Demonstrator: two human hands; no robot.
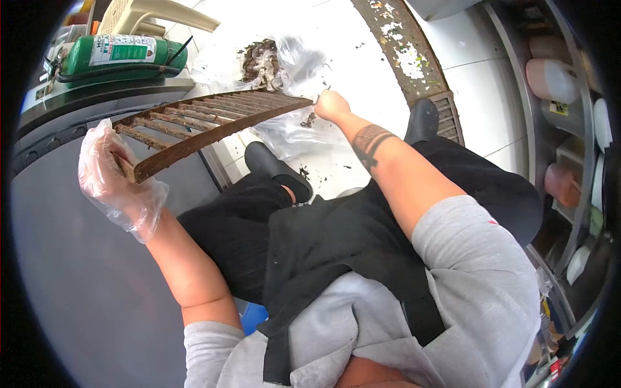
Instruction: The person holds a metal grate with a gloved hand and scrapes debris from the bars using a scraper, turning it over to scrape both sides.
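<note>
A long, rusty metal drain grate [223,126] with crosswise bars is held up in front of me, slanting from lower left to upper right. My left hand [110,165], in a clear plastic glove, is closed around its near end. At the far end my right hand [332,105], bare, is closed in a fist against the grate's tip; its fingertips are partly hidden. Below and beyond the grate, a clear plastic bag [299,61] lies on the floor beside a pile of dark, wet debris [261,63].
An open floor channel [404,55] with scraps in it runs at upper right, ending at a fitted grate [446,116]. A green fire extinguisher [123,58] lies on the counter at left. Shelves [517,97] with containers stand at right. Dark crumbs dot the white tiles.
</note>
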